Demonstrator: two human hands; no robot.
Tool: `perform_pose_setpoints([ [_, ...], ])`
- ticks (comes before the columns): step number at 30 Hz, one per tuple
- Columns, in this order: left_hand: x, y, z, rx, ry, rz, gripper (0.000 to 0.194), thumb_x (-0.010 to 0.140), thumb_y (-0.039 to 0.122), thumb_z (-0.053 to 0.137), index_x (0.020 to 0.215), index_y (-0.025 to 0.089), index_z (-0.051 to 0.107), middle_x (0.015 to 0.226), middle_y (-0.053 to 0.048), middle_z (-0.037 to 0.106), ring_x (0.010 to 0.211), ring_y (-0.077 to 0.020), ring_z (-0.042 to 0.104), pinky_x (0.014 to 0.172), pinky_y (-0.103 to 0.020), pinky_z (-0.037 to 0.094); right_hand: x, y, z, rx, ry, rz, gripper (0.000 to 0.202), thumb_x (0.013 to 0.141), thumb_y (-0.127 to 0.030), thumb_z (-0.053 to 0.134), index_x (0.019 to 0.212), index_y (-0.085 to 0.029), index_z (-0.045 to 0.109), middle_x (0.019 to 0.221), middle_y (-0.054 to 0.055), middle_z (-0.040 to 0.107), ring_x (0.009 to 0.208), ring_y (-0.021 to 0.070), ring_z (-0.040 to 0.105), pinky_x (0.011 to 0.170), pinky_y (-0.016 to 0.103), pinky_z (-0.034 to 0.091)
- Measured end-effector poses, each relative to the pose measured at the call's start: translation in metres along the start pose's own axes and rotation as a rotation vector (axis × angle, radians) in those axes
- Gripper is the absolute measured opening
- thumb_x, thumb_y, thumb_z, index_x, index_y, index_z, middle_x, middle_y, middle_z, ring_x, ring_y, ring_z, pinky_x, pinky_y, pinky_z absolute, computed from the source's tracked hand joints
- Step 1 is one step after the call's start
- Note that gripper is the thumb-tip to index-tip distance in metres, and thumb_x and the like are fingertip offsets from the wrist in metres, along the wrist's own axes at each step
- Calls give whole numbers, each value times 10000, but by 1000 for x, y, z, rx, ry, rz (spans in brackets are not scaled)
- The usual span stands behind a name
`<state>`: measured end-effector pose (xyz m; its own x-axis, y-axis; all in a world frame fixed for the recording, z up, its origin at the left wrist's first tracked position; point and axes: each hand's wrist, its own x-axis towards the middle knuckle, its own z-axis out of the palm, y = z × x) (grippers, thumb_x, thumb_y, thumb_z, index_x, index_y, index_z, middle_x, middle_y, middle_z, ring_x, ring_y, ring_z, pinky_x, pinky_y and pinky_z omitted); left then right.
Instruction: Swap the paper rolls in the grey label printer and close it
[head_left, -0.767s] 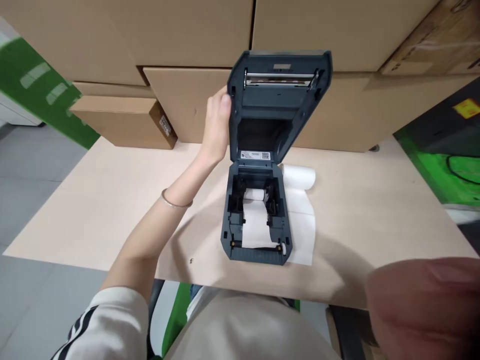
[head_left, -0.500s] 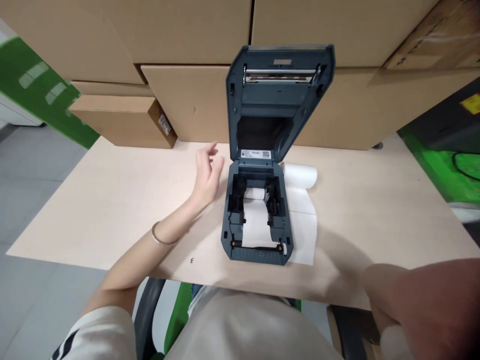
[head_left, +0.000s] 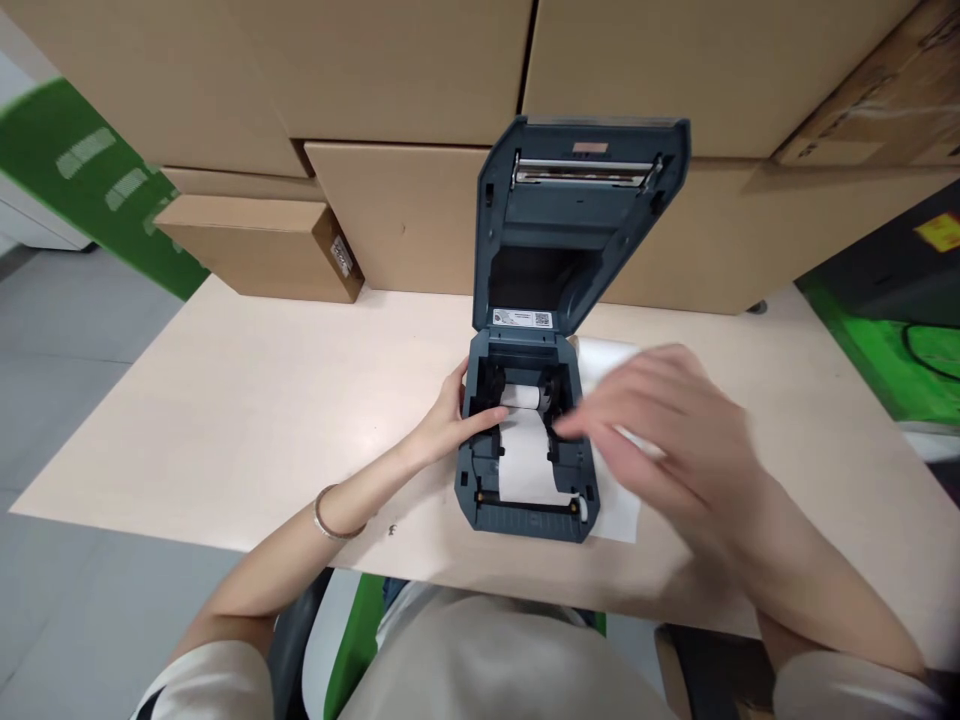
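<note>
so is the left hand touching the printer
Touching. The head view shows the left hand resting against the left side of the open printer, its fingers hooked over the wall into the paper bay.

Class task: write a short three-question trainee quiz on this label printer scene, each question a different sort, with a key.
1. True or false: the printer lid is shut.
2. Which hand rests on the printer's left wall? A) left hand B) right hand
3. Fill in: the white paper runs from the small roll toward the printer's ____ edge.

Key: 1 false, it stands open. 2 A. 3 front.
</note>
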<state>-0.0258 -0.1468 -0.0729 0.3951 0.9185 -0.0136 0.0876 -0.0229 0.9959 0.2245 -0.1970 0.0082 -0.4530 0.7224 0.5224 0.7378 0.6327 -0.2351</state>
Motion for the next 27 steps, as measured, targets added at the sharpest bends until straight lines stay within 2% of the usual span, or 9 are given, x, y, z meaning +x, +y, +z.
perform_pose_setpoints([
  [3, 1, -4, 0, 31, 22, -34, 901, 798, 453, 768, 1538, 186, 329, 1528, -145, 514, 1443, -376, 457, 1231, -543, 376, 47, 3, 14, -160, -297, -101, 229, 1015, -288, 526, 980, -200, 735, 923, 51, 761, 872, 213, 651, 817, 392, 407],
  [6, 1, -3, -1, 79, 25, -8, 818, 806, 388, 714, 1514, 170, 366, 1550, -136, 496, 1445, -361, 453, 1257, -519, 335, 62, 4, 41, -336, -521, -85, 180, 950, -183, 583, 872, -138, 739, 858, 110, 751, 864, 247, 638, 804, 395, 368],
  [10, 2, 1, -3, 166, 2, 21, 789, 792, 325, 667, 1512, 158, 393, 1476, -130, 582, 1379, -363, 526, 1217, -514, 387, 61, 1, 70, -364, -584, -85, 188, 858, -85, 628, 699, -158, 695, 745, 108, 728, 775, 234, 625, 774, 387, 354],
  [15, 0, 2, -6, 266, -7, 8, 792, 807, 289, 561, 1556, 125, 360, 1500, -150, 575, 1376, -376, 532, 1204, -547, 385, 67, 1, 79, -381, -614, -101, 205, 822, -95, 653, 642, -192, 647, 687, 71, 702, 714, 213, 616, 796, 386, 407],
  [19, -2, 1, -6, 290, 1, 13, 783, 810, 246, 490, 1573, 142, 351, 1510, -132, 575, 1362, -357, 552, 1171, -537, 420, 67, -6, 62, -434, -546, -89, 227, 872, -94, 569, 694, -220, 634, 730, 56, 686, 721, 213, 607, 953, 414, 456],
  [21, -2, 0, -6, 301, 8, 12, 779, 815, 246, 479, 1577, 154, 348, 1540, -119, 551, 1390, -355, 531, 1187, -540, 405, 62, -11, 40, -446, -469, -95, 184, 919, -139, 531, 815, -226, 656, 810, 57, 695, 803, 231, 624, 1071, 448, 428],
  [23, -2, -1, -7, 303, 0, 24, 785, 819, 254, 477, 1586, 159, 336, 1581, -108, 510, 1431, -353, 497, 1217, -536, 375, 51, -12, 12, -430, -331, -119, 126, 948, -227, 535, 931, -229, 660, 877, 60, 708, 871, 253, 635, 1116, 486, 410],
  [25, -2, -2, -7, 294, -16, 48, 797, 821, 254, 469, 1599, 167, 317, 1623, -90, 460, 1472, -343, 456, 1246, -519, 347, 36, -2, -16, -419, -165, -105, 139, 955, -307, 551, 994, -227, 658, 895, 75, 718, 890, 274, 645, 1089, 520, 427],
  [27, -2, -5, -7, 278, -10, 53, 805, 823, 252, 457, 1609, 184, 300, 1640, -71, 439, 1493, -331, 433, 1257, -506, 335, 16, 24, -35, -438, -69, -21, 199, 974, -364, 532, 1009, -220, 664, 883, 99, 722, 879, 286, 656, 1042, 536, 440],
])
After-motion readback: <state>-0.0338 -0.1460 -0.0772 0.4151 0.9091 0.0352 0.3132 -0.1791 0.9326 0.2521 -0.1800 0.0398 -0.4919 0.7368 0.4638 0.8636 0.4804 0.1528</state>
